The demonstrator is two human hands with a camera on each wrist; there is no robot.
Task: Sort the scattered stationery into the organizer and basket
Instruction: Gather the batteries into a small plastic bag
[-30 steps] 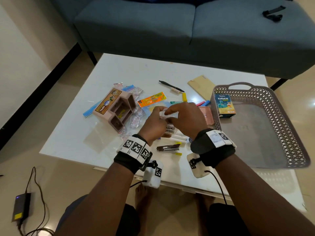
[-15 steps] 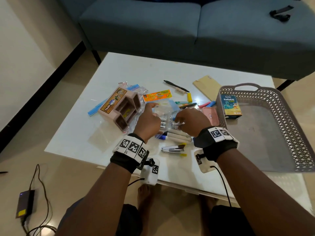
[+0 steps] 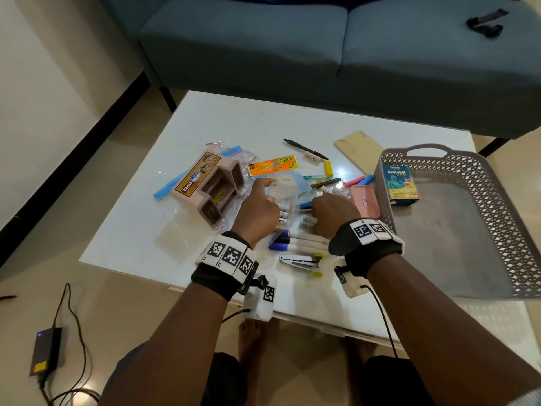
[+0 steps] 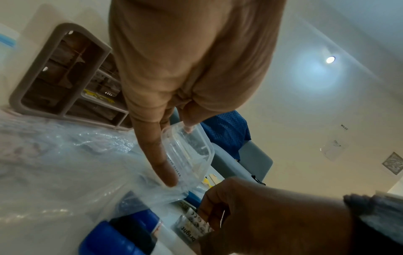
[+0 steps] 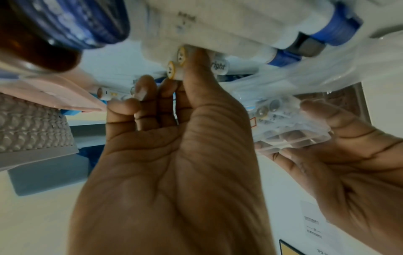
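Note:
My left hand point(image 3: 265, 190) holds a clear plastic marker case point(image 3: 279, 197) above the table's middle, with several white markers in it. In the left wrist view its fingers point(image 4: 157, 151) clasp the case point(image 4: 189, 151). My right hand point(image 3: 317, 213) pinches two short white markers point(image 5: 177, 64) with yellow ends, just right of the case. The pink organizer point(image 3: 210, 186) lies on its side to the left. At the right stands the grey lattice basket point(image 3: 497, 200) with a Koflet-H box point(image 3: 399, 183) in it.
Blue-capped markers point(image 3: 292, 243) and a stapler point(image 3: 298, 262) lie near the front edge. Beyond my hands are an orange clip pack point(image 3: 272, 165), a black pen point(image 3: 304, 149), a brown envelope point(image 3: 358, 149) and a pink case point(image 3: 364, 200). A blue sofa point(image 3: 322, 54) stands behind.
My hands, joined on the marker case a second ago, have parted. The left keeps the case; the right has drawn markers out and moved down and to the right.

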